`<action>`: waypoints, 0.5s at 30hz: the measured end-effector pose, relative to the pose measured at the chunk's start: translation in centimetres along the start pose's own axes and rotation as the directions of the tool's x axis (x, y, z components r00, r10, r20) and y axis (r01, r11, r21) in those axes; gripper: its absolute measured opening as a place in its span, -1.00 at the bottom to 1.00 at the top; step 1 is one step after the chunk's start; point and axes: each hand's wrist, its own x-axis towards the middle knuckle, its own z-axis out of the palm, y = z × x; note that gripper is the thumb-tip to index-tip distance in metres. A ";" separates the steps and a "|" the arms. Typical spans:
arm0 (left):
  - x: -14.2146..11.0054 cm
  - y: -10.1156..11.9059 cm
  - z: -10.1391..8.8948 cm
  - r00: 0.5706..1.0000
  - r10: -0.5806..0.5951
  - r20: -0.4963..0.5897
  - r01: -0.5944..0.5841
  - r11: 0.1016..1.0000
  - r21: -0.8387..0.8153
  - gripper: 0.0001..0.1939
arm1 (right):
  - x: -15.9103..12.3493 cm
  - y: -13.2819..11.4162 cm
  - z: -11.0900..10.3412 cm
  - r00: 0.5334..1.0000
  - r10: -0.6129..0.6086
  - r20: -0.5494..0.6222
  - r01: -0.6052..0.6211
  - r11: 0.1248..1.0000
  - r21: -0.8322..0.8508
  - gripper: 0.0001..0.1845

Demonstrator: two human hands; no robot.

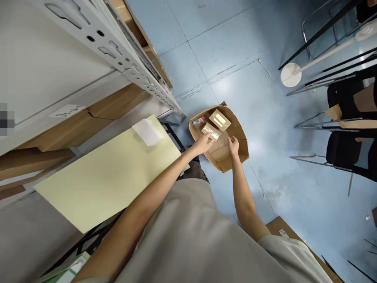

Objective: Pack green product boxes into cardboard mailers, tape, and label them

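The near small box [209, 129] lies inside the open carton [242, 143], under the fingertips of my left hand [203, 144]. Those fingers meet its edge, though I cannot tell whether they pinch it or only rest against it. Beside it, farther from me, lies the far small box [220, 120], with shiny tape across its top. A few small round pieces [201, 119] sit together by the carton's left wall.

My right hand [233, 145] is near the carton's right wall, its fingers curled; I see nothing in them, but my palm is hidden, so I cannot say it holds nothing.

As I judge it, the work is partway: both small boxes are already within the carton, the near one is being handled, and the carton's top is not closed. How much handling remains does not show.

The carton stands on the blue floor [226, 51]. To my left is a pale yellow tabletop [108, 173] bearing a white sheet [147, 132], next to a metal shelf [129, 65]; black chairs [338, 151] stand well off to my right.
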 end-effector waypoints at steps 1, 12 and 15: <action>-2.3 -1.0 -0.5 0.998 -0.047 -0.033 0.045 0.997 -0.057 -0.52 | -0.3 -0.4 0.7 0.999 -0.016 0.042 0.016 1.000 -0.005 -0.25; -17.1 -8.7 -13.6 0.530 -0.619 -0.580 0.208 0.758 -0.619 -0.61 | -8.1 -11.4 16.2 0.573 -0.394 0.718 0.562 0.827 0.005 -0.52; -15.7 -9.5 -17.2 0.526 -0.651 -0.547 0.152 0.704 -0.693 -0.54 | -10.3 -14.5 20.7 0.401 -0.419 0.815 0.693 0.720 0.029 -0.51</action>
